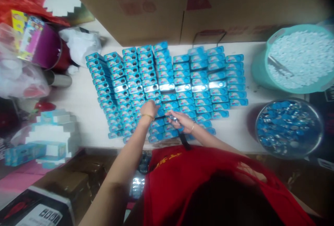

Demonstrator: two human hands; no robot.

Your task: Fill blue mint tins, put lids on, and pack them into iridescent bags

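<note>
Several rows of small blue boxes stand packed side by side on a white table. Those toward the left show a dark round spot on top; many on the right show a blue one. My left hand is over the middle rows, its fingers curled down at a box; whatever they pinch is hidden. Just right of it, my right hand is closed around a few small shiny blue-and-silver pieces, blurred. They resemble the round pieces in the clear bowl at the right.
A teal tub of small white pieces, with tweezers on top, stands at the far right. A large cardboard carton walls off the back. Stacked white-and-blue cartons, plastic bags and a purple container crowd the left.
</note>
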